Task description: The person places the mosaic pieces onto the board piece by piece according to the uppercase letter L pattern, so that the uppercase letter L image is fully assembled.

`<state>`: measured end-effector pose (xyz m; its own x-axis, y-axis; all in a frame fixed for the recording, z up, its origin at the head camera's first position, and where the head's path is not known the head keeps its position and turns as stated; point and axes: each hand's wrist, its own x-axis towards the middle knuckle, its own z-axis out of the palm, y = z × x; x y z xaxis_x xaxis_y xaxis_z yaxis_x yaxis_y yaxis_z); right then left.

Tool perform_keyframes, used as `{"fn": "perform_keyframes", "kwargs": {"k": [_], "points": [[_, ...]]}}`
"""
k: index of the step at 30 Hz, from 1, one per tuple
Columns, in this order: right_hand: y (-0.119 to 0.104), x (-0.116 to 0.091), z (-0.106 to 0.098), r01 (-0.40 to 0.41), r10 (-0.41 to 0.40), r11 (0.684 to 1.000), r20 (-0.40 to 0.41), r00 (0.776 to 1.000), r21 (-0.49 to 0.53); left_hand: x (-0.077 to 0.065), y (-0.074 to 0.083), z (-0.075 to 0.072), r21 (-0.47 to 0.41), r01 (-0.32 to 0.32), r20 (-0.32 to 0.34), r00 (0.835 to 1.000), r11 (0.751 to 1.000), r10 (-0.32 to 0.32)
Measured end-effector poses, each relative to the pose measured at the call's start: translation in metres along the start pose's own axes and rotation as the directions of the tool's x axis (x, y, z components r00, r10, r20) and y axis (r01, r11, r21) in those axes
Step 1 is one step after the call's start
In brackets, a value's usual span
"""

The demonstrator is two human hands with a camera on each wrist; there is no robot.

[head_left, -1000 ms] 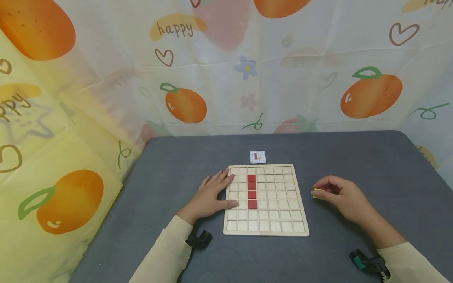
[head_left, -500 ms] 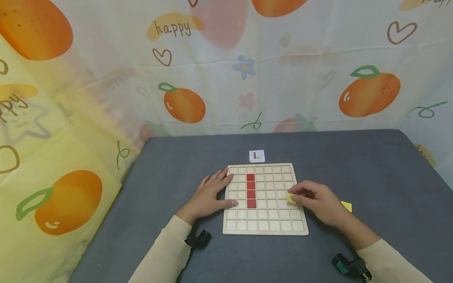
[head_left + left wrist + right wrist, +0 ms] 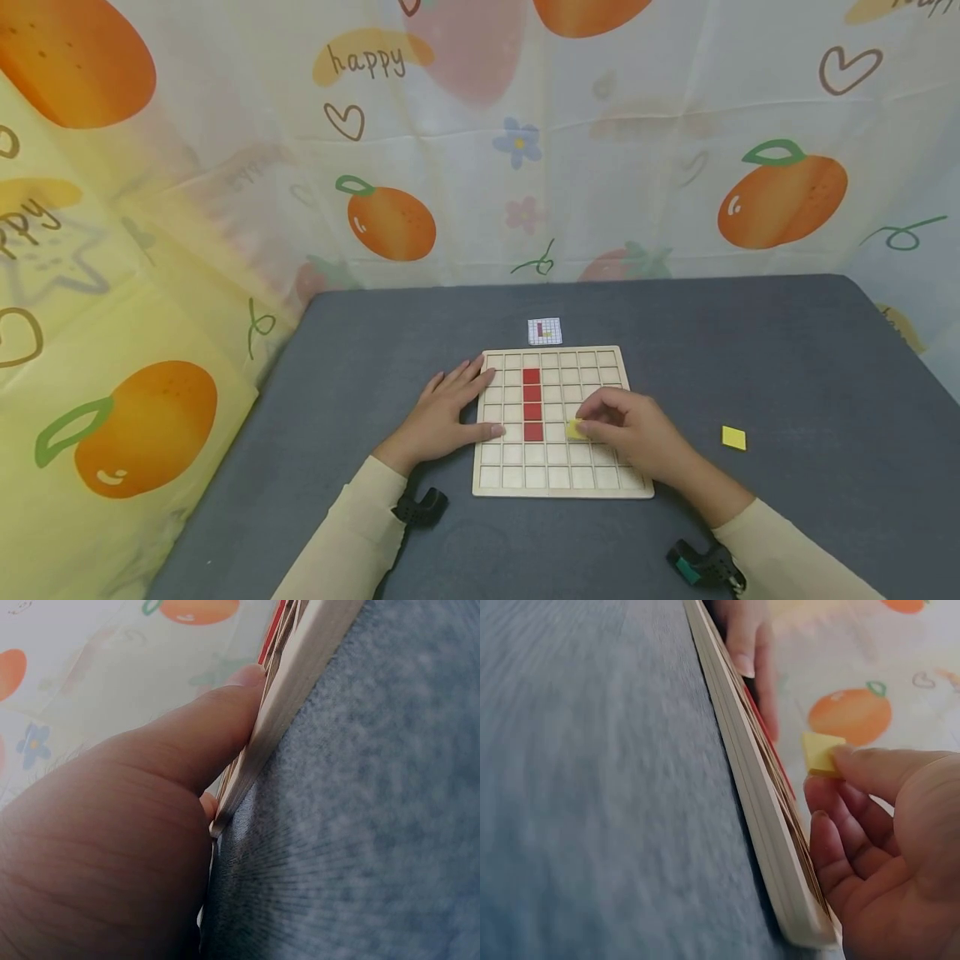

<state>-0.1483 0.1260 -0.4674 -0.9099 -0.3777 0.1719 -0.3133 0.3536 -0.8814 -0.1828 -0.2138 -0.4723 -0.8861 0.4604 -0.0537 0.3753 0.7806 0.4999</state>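
A pale wooden grid board (image 3: pixel 562 492) lies on the grey table, with several red square tiles (image 3: pixel 532 412) in a column left of its middle. My left hand (image 3: pixel 442 421) rests on the board's left edge, fingers spread; its thumb (image 3: pixel 225 712) lies over the rim in the left wrist view. Between thumb and fingers my right hand (image 3: pixel 630 429) pinches a yellow square tile (image 3: pixel 821 754), held over the board a little right of the lowest red tile. In the right wrist view the tile is tilted and stands above the grid.
Another yellow tile (image 3: pixel 733 438) lies on the table right of the board. A small printed card (image 3: pixel 544 331) with a grid pattern sits just beyond the board's far edge. A fruit-printed cloth (image 3: pixel 622 208) hangs behind the table.
My right hand has carried the yellow tile leftward from beside the board to over its grid. The second yellow tile on the table has come into view. My left hand has stayed put.
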Motion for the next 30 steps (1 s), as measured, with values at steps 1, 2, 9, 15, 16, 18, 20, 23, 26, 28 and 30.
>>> {"fn": "perform_keyframes", "kwargs": {"k": [1,2,9,15,16,18,20,23,26,28,30], "points": [[0.0,0.0,0.001,0.005,-0.005,1.0,-0.001,1.0,-0.002,0.0,0.0,0.0,0.001,-0.001,-0.001,1.0,1.0,0.001],[0.0,0.0,0.003,0.011,-0.011,1.0,-0.001,1.0,-0.003,0.0,0.0,0.0,0.002,-0.001,-0.002,1.0,1.0,0.001],[-0.002,0.003,0.012,0.033,-0.033,0.998,0.003,0.999,-0.044,0.0,0.002,-0.001,0.0,0.005,-0.001,1.0,1.0,-0.005],[-0.005,0.006,0.019,0.015,-0.015,0.994,-0.003,1.0,-0.104,0.0,0.003,-0.001,0.002,0.004,-0.004,1.0,1.0,-0.004],[-0.005,0.007,0.02,0.007,-0.008,0.994,-0.004,1.0,-0.107,0.0,0.003,-0.001,0.002,0.003,-0.004,1.0,1.0,-0.003],[-0.006,0.007,0.021,-0.004,0.003,0.994,-0.002,1.0,-0.111,0.0,0.002,-0.001,0.002,0.002,-0.003,1.0,1.0,-0.002],[-0.007,0.008,0.022,-0.017,0.017,0.994,0.002,1.0,-0.109,0.0,0.002,-0.001,0.001,0.002,-0.002,1.0,1.0,-0.002],[-0.008,0.008,0.024,-0.023,0.025,0.994,0.01,1.0,-0.11,0.0,0.002,-0.001,0.0,0.0,-0.002,1.0,1.0,0.0],[-0.008,0.007,0.024,-0.005,0.007,0.992,0.011,1.0,-0.127,0.0,0.002,-0.001,-0.001,-0.001,-0.002,1.0,1.0,0.001],[-0.008,0.007,0.023,0.018,-0.017,0.989,0.01,1.0,-0.146,0.0,0.002,-0.001,-0.001,0.0,-0.002,1.0,1.0,0.0],[-0.008,0.007,0.023,0.037,-0.035,0.987,0.019,0.999,-0.158,0.0,0.002,-0.001,-0.002,0.0,-0.003,1.0,1.0,0.0]]}}
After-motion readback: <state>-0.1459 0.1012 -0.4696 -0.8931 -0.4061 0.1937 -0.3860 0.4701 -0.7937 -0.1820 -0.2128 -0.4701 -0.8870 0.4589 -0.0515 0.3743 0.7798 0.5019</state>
